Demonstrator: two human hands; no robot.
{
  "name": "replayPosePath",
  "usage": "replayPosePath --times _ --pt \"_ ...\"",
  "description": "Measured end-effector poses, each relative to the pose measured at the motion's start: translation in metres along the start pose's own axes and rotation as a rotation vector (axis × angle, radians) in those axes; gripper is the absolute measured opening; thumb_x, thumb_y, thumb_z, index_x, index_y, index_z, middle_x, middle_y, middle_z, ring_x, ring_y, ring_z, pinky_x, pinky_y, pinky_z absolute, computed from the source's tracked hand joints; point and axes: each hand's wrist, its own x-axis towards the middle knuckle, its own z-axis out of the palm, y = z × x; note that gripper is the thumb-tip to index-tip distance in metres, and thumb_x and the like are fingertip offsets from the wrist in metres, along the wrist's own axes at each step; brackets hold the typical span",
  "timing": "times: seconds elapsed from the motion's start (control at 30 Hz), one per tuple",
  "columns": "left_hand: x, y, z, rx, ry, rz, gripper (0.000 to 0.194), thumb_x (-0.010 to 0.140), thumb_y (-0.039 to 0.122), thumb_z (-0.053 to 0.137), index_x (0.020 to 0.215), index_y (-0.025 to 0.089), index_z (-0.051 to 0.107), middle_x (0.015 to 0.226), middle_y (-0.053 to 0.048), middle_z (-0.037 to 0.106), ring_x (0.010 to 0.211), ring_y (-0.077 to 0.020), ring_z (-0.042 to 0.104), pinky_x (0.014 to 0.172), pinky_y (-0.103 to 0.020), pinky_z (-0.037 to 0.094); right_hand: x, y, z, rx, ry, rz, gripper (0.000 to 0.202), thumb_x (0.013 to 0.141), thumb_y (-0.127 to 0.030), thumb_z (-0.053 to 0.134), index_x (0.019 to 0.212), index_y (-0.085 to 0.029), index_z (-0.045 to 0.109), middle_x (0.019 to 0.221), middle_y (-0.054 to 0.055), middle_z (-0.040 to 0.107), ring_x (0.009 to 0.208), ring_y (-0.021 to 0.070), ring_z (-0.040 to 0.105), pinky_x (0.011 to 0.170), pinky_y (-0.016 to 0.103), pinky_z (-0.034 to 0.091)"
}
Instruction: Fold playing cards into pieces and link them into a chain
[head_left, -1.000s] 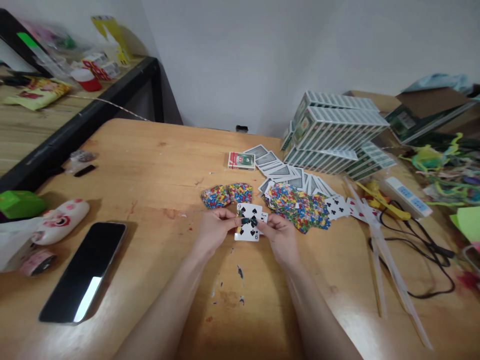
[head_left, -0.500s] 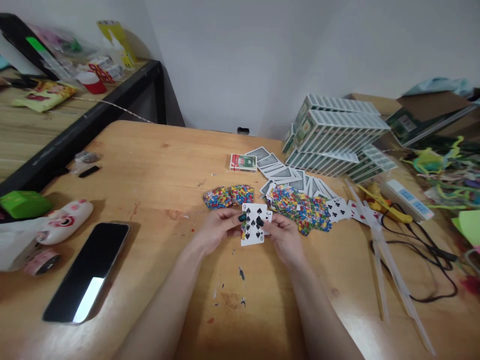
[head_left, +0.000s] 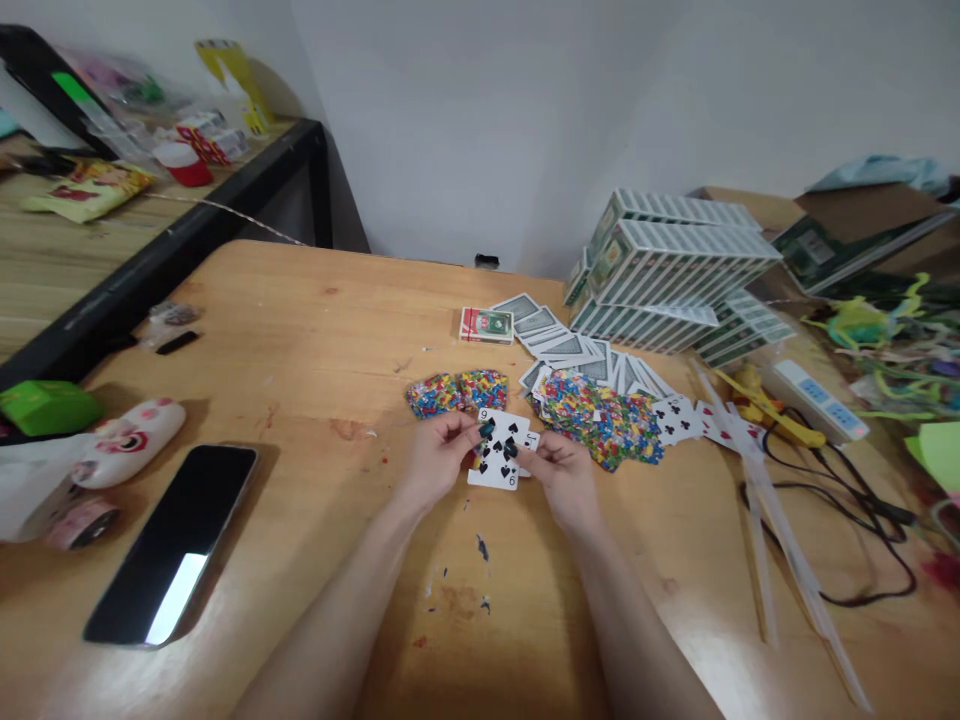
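Note:
Both hands meet over the middle of the table, gripping a few playing cards (head_left: 496, 468) held face up. On top is the nine of spades; a jack peeks out behind its right side. My left hand (head_left: 437, 462) pinches the left edge, its thumb on the face. Closed on the right side is my right hand (head_left: 564, 478), its thumb also pressing the nine. Beyond my left hand lie two small piles of colourful patterned cards (head_left: 484, 388). A larger spread of the same colourful cards (head_left: 600, 415) lies past my right hand.
Grey-backed cards (head_left: 574, 348) fan out behind, beside a red-and-green card box (head_left: 486, 325). Stacked card boxes (head_left: 679, 260) stand at back right. Right of me are clear plastic strips (head_left: 780, 535), a power strip (head_left: 821, 400) and a black cable (head_left: 896, 540). A phone (head_left: 176, 540) lies left.
The held cards have tilted clockwise and shifted slightly left, the nine of spades now slanting. My right hand has moved a little left with them. The surrounding piles have stayed put.

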Motion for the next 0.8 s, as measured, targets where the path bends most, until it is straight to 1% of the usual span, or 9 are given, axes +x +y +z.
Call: replayPosePath --times 0.07,0.17,0.27,0.37,0.43,0.57,0.67,0.8 --pt "0.0 -0.004 0.004 0.073 0.05 0.079 0.022 0.07 0.029 0.057 0.056 0.015 0.048 0.048 0.006 0.042 0.044 -0.0056 0.036 0.044 -0.017 0.029 0.0 0.001 0.001 -0.003 -0.033 0.02 0.022 0.057 -0.027 0.074 0.052 -0.016 0.057 0.046 -0.005 0.053 0.041 0.0064 0.041 0.041 0.018 0.032" --pt "-0.001 -0.01 0.008 0.176 0.11 0.179 0.024 0.075 0.029 0.051 0.057 0.017 0.041 0.048 0.007 0.035 0.045 -0.0065 0.034 0.044 -0.017 0.027 -0.002 0.0 0.003 0.017 -0.081 0.042 0.018 0.057 -0.027 0.074 0.056 -0.016 0.06 0.05 -0.003 0.057 0.045 0.0093 0.048 0.044 0.02 0.037" --pt "-0.002 -0.013 0.01 0.306 0.145 0.261 0.026 0.079 0.031 0.046 0.058 0.017 0.04 0.051 0.006 0.037 0.048 -0.0075 0.035 0.045 -0.018 0.027 -0.003 -0.003 0.005 0.025 -0.091 0.047 0.017 0.056 -0.026 0.075 0.057 -0.017 0.061 0.05 -0.003 0.058 0.045 0.0101 0.049 0.045 0.021 0.038" --pt "-0.004 -0.013 0.01 0.425 0.163 0.307 0.03 0.082 0.034 0.041 0.058 0.017 0.04 0.05 0.005 0.037 0.047 -0.0079 0.035 0.044 -0.019 0.025 -0.003 -0.005 0.005 0.033 -0.087 0.053 0.016 0.055 -0.026 0.075 0.058 -0.016 0.062 0.049 -0.003 0.059 0.044 0.0093 0.048 0.044 0.02 0.036" --pt "-0.006 -0.012 0.01 0.464 0.171 0.33 0.032 0.083 0.035 0.04 0.056 0.017 0.04 0.049 0.005 0.036 0.046 -0.0078 0.033 0.044 -0.02 0.024 -0.004 -0.005 0.005 0.055 -0.093 0.056 0.016 0.055 -0.026 0.075 0.059 -0.016 0.063 0.05 -0.003 0.06 0.043 0.0091 0.048 0.044 0.02 0.037" --pt "-0.009 -0.009 0.011 0.478 0.188 0.353 0.036 0.083 0.035 0.039 0.051 0.017 0.037 0.047 0.004 0.033 0.046 -0.0078 0.031 0.044 -0.022 0.023 -0.004 -0.004 0.007 0.118 -0.118 0.071 0.015 0.055 -0.026 0.075 0.061 -0.017 0.065 0.051 -0.002 0.062 0.044 0.0101 0.05 0.046 0.021 0.039" --pt "-0.009 -0.009 0.012 0.421 0.178 0.314 0.037 0.082 0.038 0.041 0.051 0.017 0.037 0.048 0.004 0.032 0.047 -0.008 0.03 0.043 -0.021 0.023 -0.003 -0.003 0.007 0.141 -0.109 0.075 0.014 0.058 -0.027 0.074 0.065 -0.018 0.067 0.053 -0.002 0.063 0.047 0.0114 0.052 0.049 0.023 0.042" --pt "-0.007 -0.011 0.014 0.292 0.099 0.266 0.034 0.08 0.042 0.044 0.056 0.018 0.04 0.051 0.005 0.033 0.048 -0.0077 0.03 0.043 -0.02 0.025 0.0 -0.002 0.005 0.173 0.008 0.04 0.016 0.057 -0.027 0.074 0.068 -0.018 0.067 0.056 -0.001 0.064 0.048 0.0114 0.052 0.05 0.024 0.042"
